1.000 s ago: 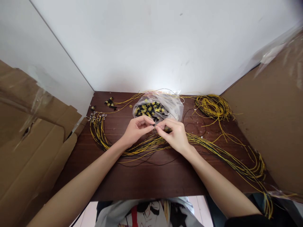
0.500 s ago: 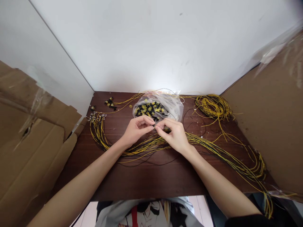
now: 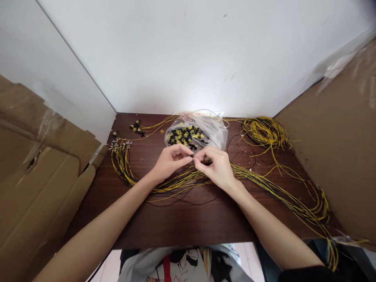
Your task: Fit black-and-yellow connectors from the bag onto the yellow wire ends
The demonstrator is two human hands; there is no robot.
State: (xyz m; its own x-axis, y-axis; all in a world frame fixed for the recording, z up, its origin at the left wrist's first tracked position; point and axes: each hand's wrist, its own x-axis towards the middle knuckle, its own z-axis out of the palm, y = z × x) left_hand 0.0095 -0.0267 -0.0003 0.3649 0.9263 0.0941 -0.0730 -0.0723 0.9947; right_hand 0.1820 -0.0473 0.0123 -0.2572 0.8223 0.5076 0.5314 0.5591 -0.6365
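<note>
My left hand (image 3: 173, 159) and my right hand (image 3: 216, 164) meet fingertip to fingertip over the middle of the table. Thumb and forefinger of the left pinch a small black part (image 3: 192, 156). The right fingertips are pinched against its other side, on something too small to make out. Under both hands runs a long bundle of yellow and black wires (image 3: 255, 176). Just beyond them lies a clear plastic bag (image 3: 219, 131) with several black and yellow connectors (image 3: 183, 135) in it.
Left of the bag, loose connectors (image 3: 136, 127) lie by white-tipped wire ends (image 3: 120, 145). A yellow wire coil (image 3: 264, 133) sits at the back right of the brown table (image 3: 182, 227). Cardboard (image 3: 38, 188) stands left, more cardboard (image 3: 335, 137) right, a white wall (image 3: 188, 51) behind.
The pinched fingertips have shifted very slightly to the right, with the small black part still between them. Nothing else has visibly moved.
</note>
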